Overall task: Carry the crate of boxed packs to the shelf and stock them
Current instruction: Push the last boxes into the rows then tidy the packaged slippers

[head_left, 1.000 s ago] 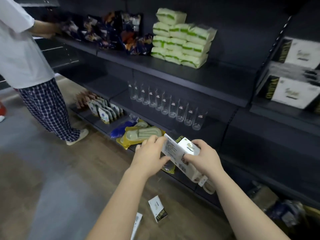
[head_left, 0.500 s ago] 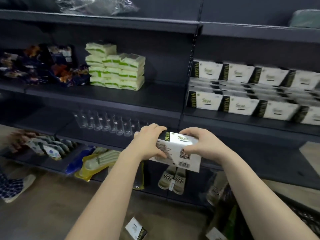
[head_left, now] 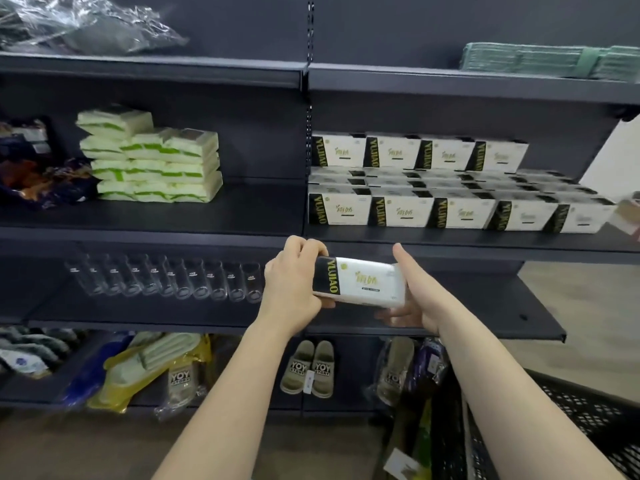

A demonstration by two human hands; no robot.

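A wall of dark metal shelving is faced, and on its middle shelf (head_left: 450, 239) to the right, white stocked packs (head_left: 401, 211) with black ends are already ranged front-on in two tiers. A row of clear glasses (head_left: 166, 277) is seen on the level below to the left, and a pair of slippers (head_left: 308, 368) lower down. One more pack (head_left: 360, 280) is held in the air in front of the shelf edge, below the left end of the stocked row, with its printed face toward the camera and its long side nearly level. It is gripped at both short ends. The left hand (head_left: 294, 282) is wrapped round the black end, with fingers (head_left: 308, 245) curled over the top and the thumb underneath. The right hand (head_left: 415, 299) is cupped beneath the white end, with the thumb raised along the side and fingers (head_left: 391, 315) laid under the base. The black mesh crate (head_left: 588, 420) is seen at the lower right, and its contents cannot be made out. The pack is judged to be light and not fragile, though its glossy skin may prove slippery and its faces may dent if squeezed hard. It is therefore best taken by the short ends or supported from beneath, as here, with only gentle pressure applied. When it is slid onto the shelf, one end should be released first so that no fingers are trapped against a neighbouring pack.
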